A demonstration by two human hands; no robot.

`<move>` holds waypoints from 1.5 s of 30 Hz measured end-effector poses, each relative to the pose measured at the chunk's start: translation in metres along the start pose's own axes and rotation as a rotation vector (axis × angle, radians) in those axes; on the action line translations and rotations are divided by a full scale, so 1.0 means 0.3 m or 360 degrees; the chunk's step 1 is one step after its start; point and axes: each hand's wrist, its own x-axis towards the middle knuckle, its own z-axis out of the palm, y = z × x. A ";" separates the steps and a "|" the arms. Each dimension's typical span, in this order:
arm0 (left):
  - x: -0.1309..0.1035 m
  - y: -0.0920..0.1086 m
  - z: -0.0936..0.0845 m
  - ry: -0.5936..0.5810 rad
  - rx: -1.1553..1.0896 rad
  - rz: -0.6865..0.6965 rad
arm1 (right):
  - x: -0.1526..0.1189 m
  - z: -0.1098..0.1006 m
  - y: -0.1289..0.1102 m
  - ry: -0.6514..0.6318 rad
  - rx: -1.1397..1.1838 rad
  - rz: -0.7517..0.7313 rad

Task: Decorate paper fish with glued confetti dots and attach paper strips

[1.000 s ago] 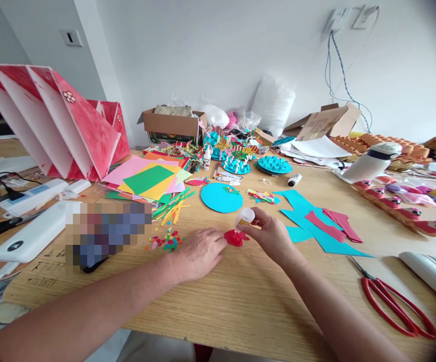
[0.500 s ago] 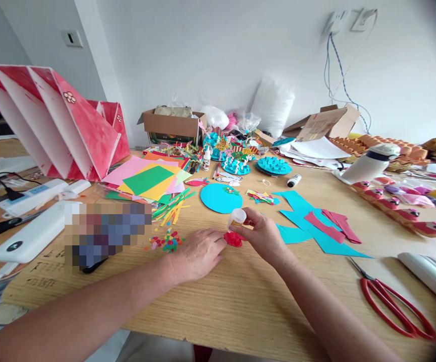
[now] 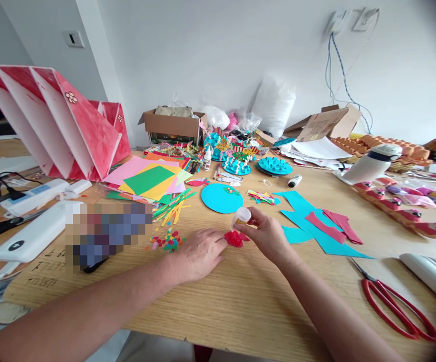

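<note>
My right hand (image 3: 266, 234) is closed around a white glue stick (image 3: 242, 216) with a yellow label, tilted just above a small red paper cutout (image 3: 234, 239). The cutout lies on the table and looks shiny on top. My left hand (image 3: 202, 254) rests on the table with its fingers bent together, the fingertips on the left edge of the cutout. A round blue card (image 3: 221, 199) with a small green decorated piece on it lies beyond my hands. Colourful paper dots (image 3: 167, 240) are scattered left of my left hand.
Blue paper scraps (image 3: 312, 229) and red-handled scissors (image 3: 395, 306) are on the right. A black-and-white cap-like piece (image 3: 295, 181) and a white glue bottle (image 3: 207, 158) stand farther back. Coloured paper sheets (image 3: 148, 180) and a white power bank (image 3: 33, 234) are on the left.
My right hand has shifted the glue stick slightly to the right above the red cutout. More of the cutout's right end shows now. My left hand stays in place.
</note>
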 end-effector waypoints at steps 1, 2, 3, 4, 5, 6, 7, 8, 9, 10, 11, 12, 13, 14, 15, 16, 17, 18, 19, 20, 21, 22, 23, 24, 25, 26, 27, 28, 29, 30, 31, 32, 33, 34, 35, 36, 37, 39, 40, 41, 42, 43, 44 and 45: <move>0.000 0.000 -0.001 -0.0008 0.0010 -0.0002 | 0.000 -0.007 0.009 0.0006 -0.0013 0.0008; -0.001 0.001 -0.001 -0.0014 0.0019 -0.0004 | -0.002 -0.014 0.017 0.0010 -0.0018 0.0015; -0.001 0.001 -0.001 -0.0019 0.0027 -0.0005 | -0.006 -0.021 0.024 0.0011 -0.0011 0.0021; -0.001 0.001 -0.001 -0.0021 0.0035 -0.0006 | -0.010 -0.028 0.028 0.0012 0.0003 0.0029; -0.001 0.001 0.000 -0.0024 0.0041 -0.0009 | -0.016 -0.034 0.031 0.0010 0.0022 0.0038; -0.001 0.001 0.000 -0.0025 0.0048 -0.0013 | -0.021 -0.038 0.031 0.0007 0.0036 0.0048; -0.001 0.002 0.001 -0.0024 0.0053 -0.0017 | -0.026 -0.040 0.029 -0.0002 0.0042 0.0058; -0.001 0.002 0.002 -0.0025 0.0056 -0.0019 | -0.029 -0.041 0.027 -0.0007 0.0042 0.0063; -0.001 0.002 0.001 -0.0025 0.0059 -0.0019 | -0.030 -0.041 0.023 -0.0011 0.0037 0.0063; 0.000 0.003 0.001 -0.0024 0.0061 -0.0018 | -0.030 -0.040 0.019 -0.0009 0.0032 0.0062; 0.000 0.004 -0.001 -0.0021 0.0063 -0.0015 | -0.028 -0.038 0.016 -0.0001 0.0024 0.0065; 0.001 0.005 -0.002 -0.0020 0.0064 -0.0014 | -0.026 -0.036 0.013 0.0008 0.0018 0.0071; 0.001 0.006 -0.003 -0.0020 0.0065 -0.0015 | -0.025 -0.036 0.012 0.0015 0.0014 0.0079; 0.001 0.007 -0.004 -0.0020 0.0063 -0.0019 | -0.025 -0.036 0.010 0.0018 0.0012 0.0088; 0.001 0.007 -0.004 -0.0020 0.0058 -0.0022 | -0.027 -0.037 0.009 0.0013 0.0009 0.0099; 0.001 0.006 -0.004 -0.0019 0.0052 -0.0024 | -0.031 -0.040 0.008 0.0004 0.0007 0.0103; 0.000 0.005 -0.002 -0.0015 0.0045 -0.0025 | -0.038 -0.043 0.007 -0.0007 0.0008 0.0098; 0.000 0.004 0.000 -0.0010 0.0037 -0.0025 | -0.047 -0.047 0.005 -0.0015 0.0011 0.0088; -0.001 0.002 0.003 -0.0003 0.0030 -0.0024 | -0.056 -0.050 0.003 -0.0025 0.0015 0.0080; -0.002 0.001 0.005 0.0003 0.0024 -0.0023 | -0.065 -0.053 0.000 -0.0035 0.0024 0.0071; -0.003 -0.001 0.007 0.0008 0.0019 -0.0023 | -0.072 -0.055 -0.003 -0.0044 0.0035 0.0061; -0.003 -0.002 0.009 0.0012 0.0017 -0.0022 | -0.077 -0.055 -0.005 -0.0045 0.0043 0.0054; -0.004 -0.003 0.010 0.0012 0.0017 -0.0021 | -0.081 -0.055 -0.006 -0.0036 0.0046 0.0056; -0.004 -0.003 0.010 0.0010 0.0019 -0.0021 | -0.082 -0.054 -0.006 -0.0019 0.0048 0.0062; -0.004 -0.003 0.009 0.0005 0.0022 -0.0020 | -0.083 -0.052 -0.005 0.0004 0.0053 0.0064; -0.004 -0.003 0.009 0.0000 0.0025 -0.0021 | -0.083 -0.051 -0.004 0.0021 0.0058 0.0065; -0.004 -0.003 0.008 -0.0006 0.0027 -0.0020 | -0.083 -0.049 -0.003 0.0027 0.0066 0.0066; -0.004 -0.003 0.009 -0.0009 0.0028 -0.0021 | -0.084 -0.048 -0.002 0.0022 0.0076 0.0066; -0.005 -0.003 0.009 -0.0009 0.0027 -0.0021 | -0.085 -0.048 -0.002 0.0007 0.0087 0.0063; -0.005 -0.003 0.010 -0.0006 0.0024 -0.0021 | -0.087 -0.048 -0.002 -0.0011 0.0097 0.0059; -0.006 -0.004 0.012 -0.0002 0.0019 -0.0020 | -0.089 -0.048 -0.003 -0.0024 0.0108 0.0055; -0.006 -0.004 0.013 0.0001 0.0015 -0.0020 | -0.091 -0.048 -0.004 -0.0028 0.0118 0.0051; -0.006 -0.004 0.015 0.0002 0.0015 -0.0019 | -0.092 -0.048 -0.005 -0.0018 0.0125 0.0045; -0.007 -0.005 0.017 0.0001 0.0019 -0.0017 | -0.093 -0.048 -0.005 -0.0002 0.0123 0.0043; -0.007 -0.005 0.018 -0.0002 0.0024 -0.0017 | -0.093 -0.048 -0.005 0.0017 0.0116 0.0046; -0.007 -0.006 0.018 -0.0004 0.0031 -0.0018 | -0.093 -0.048 -0.005 0.0033 0.0108 0.0052; -0.007 -0.006 0.018 -0.0007 0.0038 -0.0018 | -0.093 -0.048 -0.004 0.0037 0.0105 0.0057; -0.007 -0.006 0.018 -0.0006 0.0043 -0.0018 | -0.094 -0.047 -0.003 0.0017 0.0116 0.0057; -0.007 -0.007 0.017 -0.0003 0.0041 -0.0016 | -0.096 -0.046 -0.003 -0.0002 0.0126 0.0053; -0.007 -0.007 0.017 0.0002 0.0035 -0.0013 | -0.097 -0.046 -0.003 -0.0014 0.0132 0.0046; -0.006 -0.007 0.017 0.0007 0.0027 -0.0011 | -0.098 -0.046 -0.002 -0.0019 0.0132 0.0042; -0.006 -0.008 0.018 0.0012 0.0018 -0.0012 | -0.099 -0.046 -0.003 -0.0013 0.0127 0.0043; -0.006 -0.008 0.019 0.0015 0.0012 -0.0013 | -0.100 -0.046 -0.003 0.0000 0.0120 0.0048; -0.006 -0.009 0.020 0.0014 0.0008 -0.0014 | -0.101 -0.047 -0.004 0.0013 0.0119 0.0050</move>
